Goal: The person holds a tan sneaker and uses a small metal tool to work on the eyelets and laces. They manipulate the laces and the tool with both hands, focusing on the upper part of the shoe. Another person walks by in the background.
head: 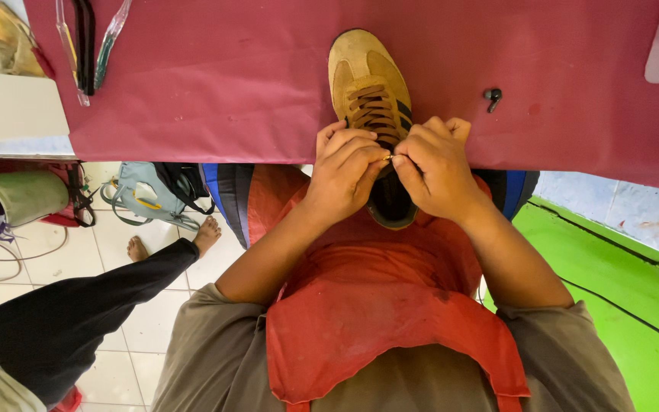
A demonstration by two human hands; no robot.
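Red apron cloth covers the lap nearest the lens; above it the left hand and right hand meet, fingertips pinched together on a brown lace end. One tan suede sneaker lies at the maroon table edge, heel overhanging. It looks light, soft-sided, firm-soled; the thin pliable lace probably suits a pinch grip. Two hands, one shoe, one small dark earbud.
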